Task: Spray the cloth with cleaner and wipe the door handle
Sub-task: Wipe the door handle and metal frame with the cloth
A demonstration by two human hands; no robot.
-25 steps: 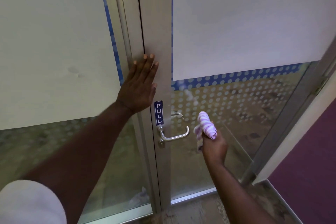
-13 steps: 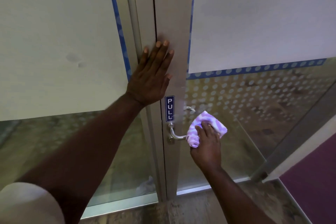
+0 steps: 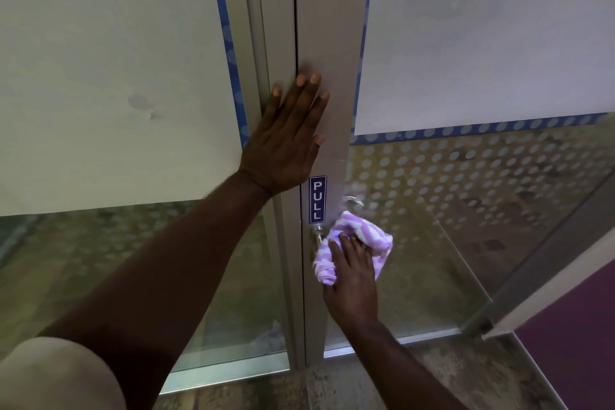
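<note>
Wiping judged underway: right hand [image 3: 352,280] curled over cloth [image 3: 366,236], cloth bunched round door handle [image 3: 318,234], just below PULL sign [image 3: 317,199]. Handle mostly hidden; only stem seen, lever's long axis judged horizontal, pointing right from sign, beneath cloth. Left hand [image 3: 289,140] spread flat, pressed on door frame [image 3: 329,27] above sign, farther from handle.

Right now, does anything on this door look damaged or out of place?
Only a small blotchy mark on the left frosted panel; dent or smudge, I cannot tell. The cloth covers the door handle.
</note>
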